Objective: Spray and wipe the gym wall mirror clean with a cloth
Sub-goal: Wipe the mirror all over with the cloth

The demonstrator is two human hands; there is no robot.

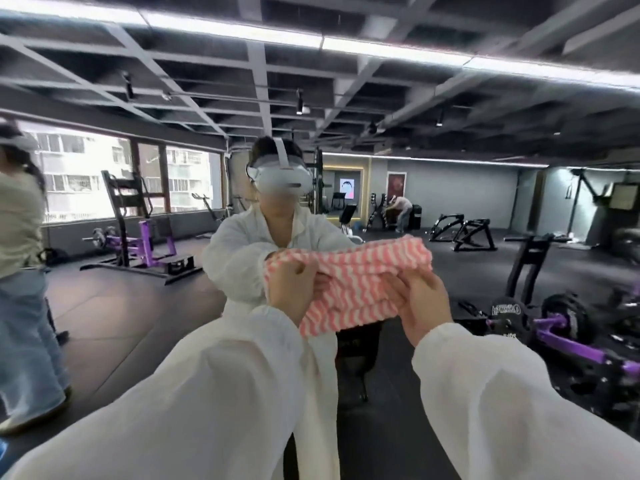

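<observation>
1. The cloth (349, 285), a fluffy, ribbed pink-and-white rectangle folded thick, is held flat against the glossy mirror (450, 202).
2. Left hand (294, 289) pinches its left edge; right hand (420, 299) grips its right edge; white sleeves (225, 393) billow.

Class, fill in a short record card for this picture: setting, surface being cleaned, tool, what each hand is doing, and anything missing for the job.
setting: gym with purple weight machines reflected
surface: wall mirror facing the person
tool: pink-and-white striped cloth, folded, held up at the mirror
left hand: grips the cloth's left end
right hand: grips the cloth's right end
missing: no spray bottle in view
</observation>
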